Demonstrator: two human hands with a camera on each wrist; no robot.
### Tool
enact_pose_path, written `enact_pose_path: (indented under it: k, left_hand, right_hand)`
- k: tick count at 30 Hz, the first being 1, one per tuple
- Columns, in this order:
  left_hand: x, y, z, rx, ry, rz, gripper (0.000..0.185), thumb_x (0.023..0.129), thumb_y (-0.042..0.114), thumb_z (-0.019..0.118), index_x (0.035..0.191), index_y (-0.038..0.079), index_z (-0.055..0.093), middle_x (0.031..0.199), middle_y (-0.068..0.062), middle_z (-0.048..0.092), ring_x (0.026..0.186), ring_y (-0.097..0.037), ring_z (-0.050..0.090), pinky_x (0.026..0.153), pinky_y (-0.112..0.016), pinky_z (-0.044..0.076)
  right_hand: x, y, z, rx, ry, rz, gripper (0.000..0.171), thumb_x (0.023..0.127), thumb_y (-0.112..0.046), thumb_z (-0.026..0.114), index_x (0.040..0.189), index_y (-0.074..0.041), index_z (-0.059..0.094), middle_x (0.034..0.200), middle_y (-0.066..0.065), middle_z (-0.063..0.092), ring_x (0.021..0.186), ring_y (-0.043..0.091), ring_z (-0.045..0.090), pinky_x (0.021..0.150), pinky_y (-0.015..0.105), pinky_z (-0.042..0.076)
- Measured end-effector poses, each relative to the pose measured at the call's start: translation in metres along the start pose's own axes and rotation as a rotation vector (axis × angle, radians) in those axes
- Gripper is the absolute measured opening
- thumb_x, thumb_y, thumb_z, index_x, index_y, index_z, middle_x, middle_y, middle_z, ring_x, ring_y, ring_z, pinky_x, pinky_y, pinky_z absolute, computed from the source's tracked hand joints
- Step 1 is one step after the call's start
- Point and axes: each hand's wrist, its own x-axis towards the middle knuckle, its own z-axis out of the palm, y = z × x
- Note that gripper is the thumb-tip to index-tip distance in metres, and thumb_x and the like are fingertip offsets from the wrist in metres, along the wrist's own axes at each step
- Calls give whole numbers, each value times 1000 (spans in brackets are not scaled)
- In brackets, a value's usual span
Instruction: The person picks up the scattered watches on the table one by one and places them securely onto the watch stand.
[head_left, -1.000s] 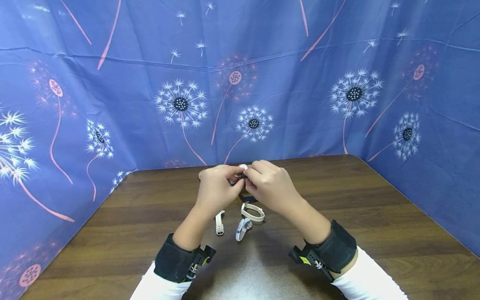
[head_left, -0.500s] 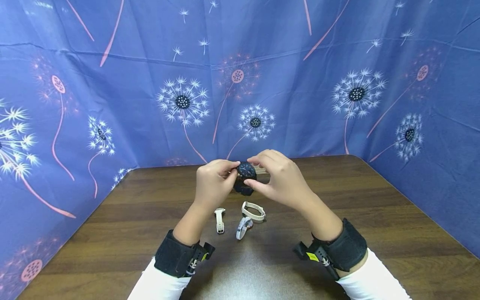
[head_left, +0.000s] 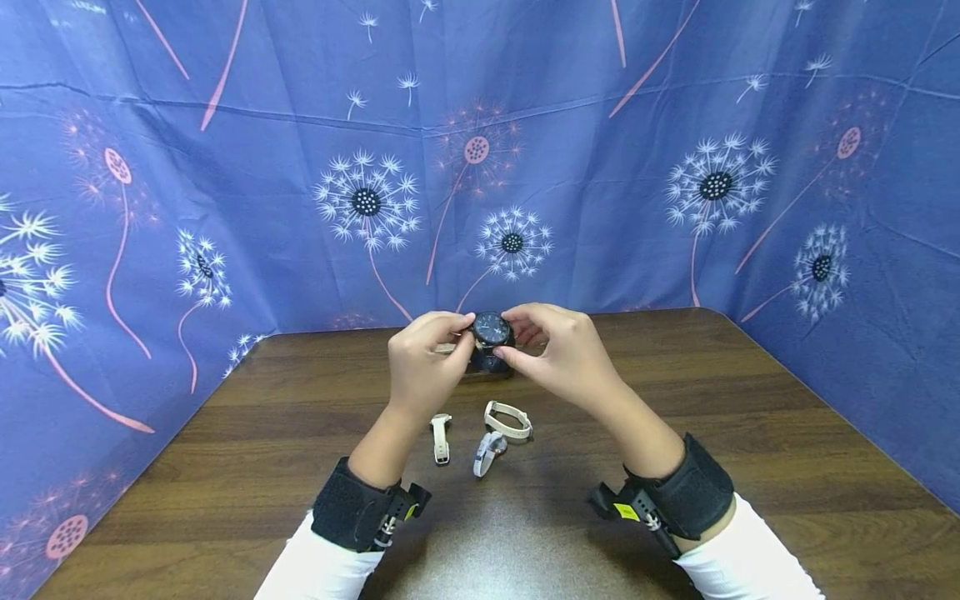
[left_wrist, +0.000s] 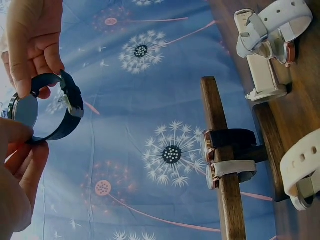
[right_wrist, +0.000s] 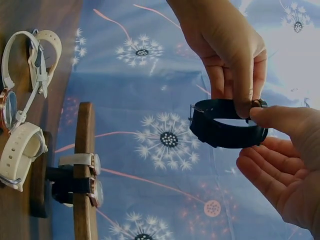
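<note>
Both hands pinch the black watch (head_left: 491, 332) by its case, your left hand (head_left: 423, 362) and right hand (head_left: 558, 358) on opposite edges, so it hangs above the table (head_left: 750, 433) with the dial turned up toward you. Behind it a wooden stand (left_wrist: 222, 165) carries two more watches, while three white watches (head_left: 487, 433) lie on the table below your wrists.
</note>
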Motion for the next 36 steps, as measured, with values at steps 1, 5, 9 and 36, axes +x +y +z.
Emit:
enact_pose_path:
  k: [1,5,9,36]
  left_hand:
    - [0,0,0,-6,-4,-7,16,74,-10,73,88,-3,76,82,-14,72,70,-21,69,65,-22,57]
    - [-2,1,-1,-53,-46,-75,14,75,-6,75,89,-4,74,83,-14,71,69,-20,70,62,-20,56]
    - [-4,1,-1,-111,-104,-172,16,75,-3,78,90,-4,72,84,-13,70,69,-20,70,62,-20,56]
    - [10,-1,-20,-627,-568,-473,59,71,-8,82,126,-8,59,122,-17,64,106,-26,66,95,-40,51]
  right_hand:
    - [0,0,0,7,10,0,30,74,-5,84,99,2,69,84,7,71,70,14,66,63,24,56]
    - [-1,4,-1,32,69,-11,19,74,3,81,89,2,69,86,11,72,68,16,69,61,23,57]
    - [-1,8,1,36,132,-52,12,74,11,75,82,4,69,90,16,73,69,20,71,60,24,57]
    - [-1,20,6,343,180,-10,13,75,14,74,84,4,75,79,11,70,69,11,59,58,18,48]
